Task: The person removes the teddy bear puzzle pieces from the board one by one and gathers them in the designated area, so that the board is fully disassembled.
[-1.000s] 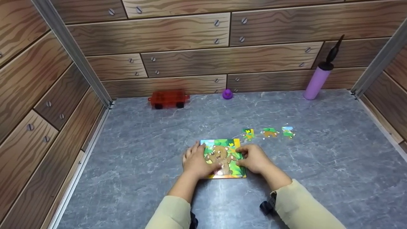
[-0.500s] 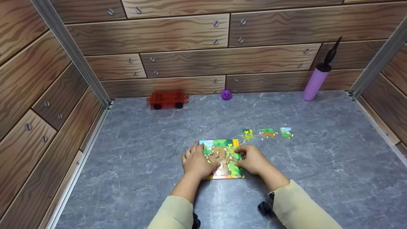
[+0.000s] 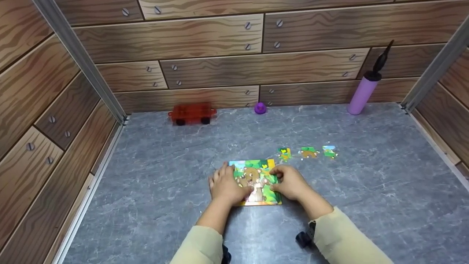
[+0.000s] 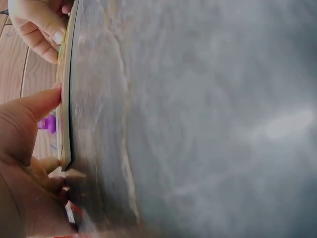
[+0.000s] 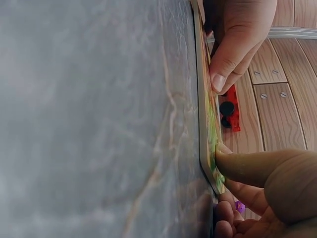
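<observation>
A bear jigsaw puzzle (image 3: 253,176) lies flat in its board on the grey table. My left hand (image 3: 225,186) rests over the board's left side, fingers stretched along that edge and thumb lying on the picture. At the right edge, my right hand (image 3: 291,182) pinches at a green puzzle piece with thumb and forefinger; the piece is mostly covered by them. In the right wrist view, the right thumb (image 5: 247,166) presses the picture side near a corner. The left wrist view shows the board's edge (image 4: 66,99) side-on, with the left thumb (image 4: 44,102) on its face.
Behind the board's right corner lie three loose puzzle pieces (image 3: 284,154), spread in a row. Along the back wall stand a red toy wagon (image 3: 193,113), a small purple duck (image 3: 260,108) and a lilac hand pump (image 3: 363,95) with a black nozzle. Wood-patterned walls enclose the table.
Both hands keep their places on the puzzle, and the loose pieces stay put. Only the head view shifts slightly.
</observation>
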Tool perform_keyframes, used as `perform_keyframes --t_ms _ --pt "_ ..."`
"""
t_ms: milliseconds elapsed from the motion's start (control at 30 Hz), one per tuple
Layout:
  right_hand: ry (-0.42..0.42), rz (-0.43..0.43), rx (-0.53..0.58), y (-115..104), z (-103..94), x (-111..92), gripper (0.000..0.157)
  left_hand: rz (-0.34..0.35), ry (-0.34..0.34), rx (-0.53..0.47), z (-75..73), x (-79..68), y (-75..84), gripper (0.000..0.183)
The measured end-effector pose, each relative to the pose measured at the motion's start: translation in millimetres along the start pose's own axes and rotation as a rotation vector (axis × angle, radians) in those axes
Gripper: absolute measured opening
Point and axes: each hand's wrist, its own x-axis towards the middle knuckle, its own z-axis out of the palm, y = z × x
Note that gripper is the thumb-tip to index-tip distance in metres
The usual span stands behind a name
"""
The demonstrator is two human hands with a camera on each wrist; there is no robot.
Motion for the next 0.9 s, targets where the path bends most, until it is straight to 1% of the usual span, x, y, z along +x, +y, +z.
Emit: perform_keyframes --t_ms 267,500,600,767,900 --pt "0.022 -0.019 0.016 0.1 2.3 -2.2 0.039 -0.005 -0.008 0.013 -0.8 -1.2 0.3 0.1" --pt "0.023 -0.019 0.026 -1.8 0.7 -2.7 0.039 0.01 0.004 -0.006 -6.6 -3.6 3.8 0.096" --pt "0.025 -0.022 0.027 -2.0 0.5 -1.9 0.039 0.005 0.0 0.005 -7.1 -3.8 4.1 0.096" --pt "0.053 -0.023 0.027 -0.8 3.1 -2.7 0.037 0.005 0.002 -0.004 -6.5 -4.0 3.4 0.097" --pt "0.08 -0.042 0.029 -0.2 6.3 -4.1 0.036 0.012 0.008 -0.011 -5.1 -3.8 2.1 0.098"
